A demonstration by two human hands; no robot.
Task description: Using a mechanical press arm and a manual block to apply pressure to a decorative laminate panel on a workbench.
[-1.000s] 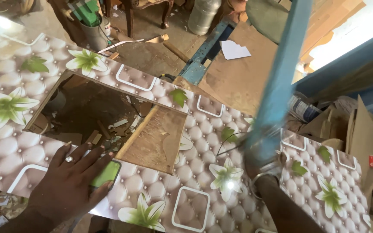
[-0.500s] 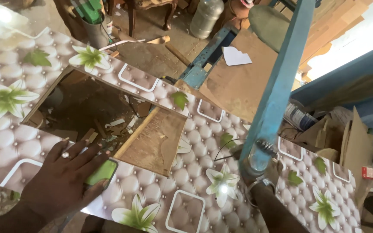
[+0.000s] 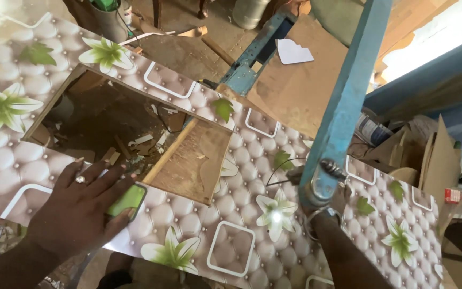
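My left hand (image 3: pixel 78 211) lies flat with fingers spread on a glossy white quilted panel (image 3: pixel 231 214) printed with green flowers. It presses on a small green flat object (image 3: pixel 128 199) under the thumb side and wears a ring. A rectangular hole (image 3: pixel 129 139) is cut in the panel just beyond the fingers. My right hand (image 3: pixel 333 206) rests on the panel at the foot of a slanted blue metal bar (image 3: pixel 348 96), which hides most of it. Whether it grips anything is unclear. A thin black cable (image 3: pixel 274 168) curves beside it.
Through the hole I see a wooden board (image 3: pixel 196 163), a slat and scraps on the dirt floor. Brown sheets (image 3: pixel 295 91) with a white paper lie beyond the panel. Cardboard pieces and clutter (image 3: pixel 429 155) stand at the right, and a metal container (image 3: pixel 249 10) at the top.
The view has drifted slightly. My left hand stays pressed on the green object and my right hand stays at the foot of the blue bar.
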